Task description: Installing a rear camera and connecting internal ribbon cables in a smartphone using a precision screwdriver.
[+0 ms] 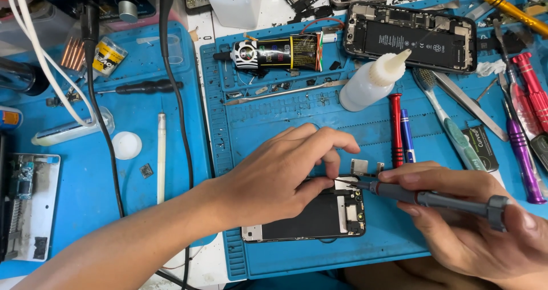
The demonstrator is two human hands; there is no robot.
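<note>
Fingers [319, 144] of the left hand [274, 178] are bent and pressed down on the opened phone [308, 216], thumb and fingertips pinning its upper edge flat on the blue mat [257, 124]. The phone lies low in the middle of the surface, long axis running left to right, its exposed innards at the right-hand end. Moving right, there's the grey screwdriver [422, 197], long axis nearly level, tilted slightly, tip pointing left into the phone's top right corner, just under the left thumb. Two small metal plates [359, 166] sit just above that tip. Further right, the right hand [474, 221] has its fingers clamped around the screwdriver shaft, handle end trailing off toward the right edge. Behind, a second opened phone [411, 36] lies lengthways too.
</note>
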